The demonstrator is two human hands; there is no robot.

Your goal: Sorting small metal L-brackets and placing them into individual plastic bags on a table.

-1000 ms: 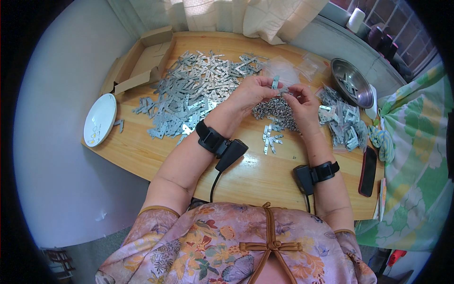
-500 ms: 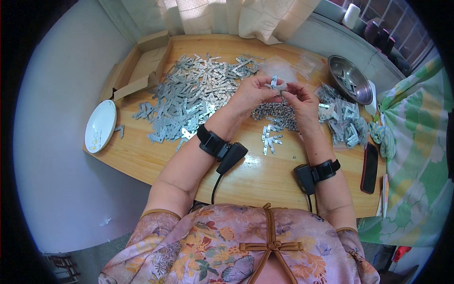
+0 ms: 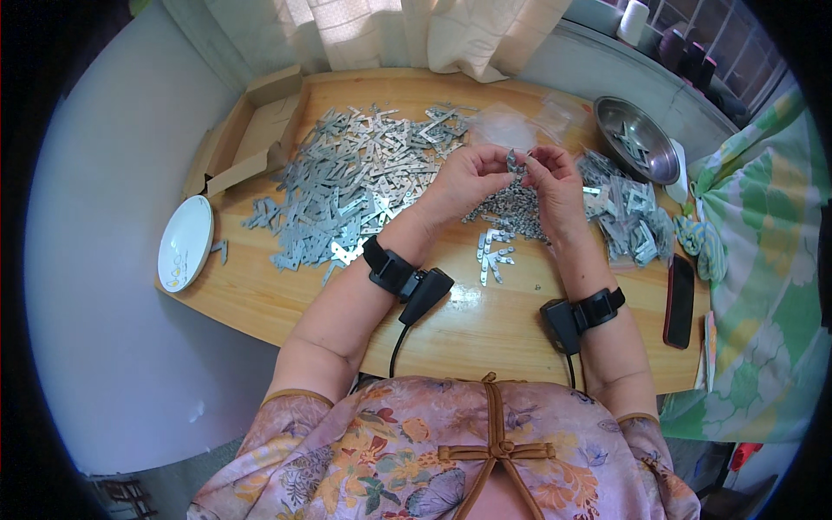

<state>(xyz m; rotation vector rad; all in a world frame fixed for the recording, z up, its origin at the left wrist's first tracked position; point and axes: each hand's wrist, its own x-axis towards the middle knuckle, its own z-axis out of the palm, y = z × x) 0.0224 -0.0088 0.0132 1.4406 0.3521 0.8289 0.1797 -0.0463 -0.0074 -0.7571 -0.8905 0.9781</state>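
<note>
Above the small screws, my left hand (image 3: 475,176) pinches a metal corner bracket (image 3: 513,162) between thumb and fingers. My right hand (image 3: 557,180) meets it from the other side, its thumb and fingers pressed together at the bracket's edge; whatever is in that pinch is too small to make out. Below the hands lies a heap of small grey screws (image 3: 510,208), partly covered by them. Nearer to me, several brackets (image 3: 494,256) form a small loose group. To the left spreads a big pile of flat L-shaped brackets (image 3: 347,186).
An open cardboard box (image 3: 260,126) and a white plate (image 3: 185,244) stand at the left. Clear bags of brackets (image 3: 631,224), a steel bowl (image 3: 641,143) holding some brackets, and a phone (image 3: 679,301) are on the right. Flat plastic bags (image 3: 504,126) lie behind my hands.
The bracket has turned between my fingers, and my right fingers have come closer round its edge. My hands stay over the screws; the view has shifted slightly.
</note>
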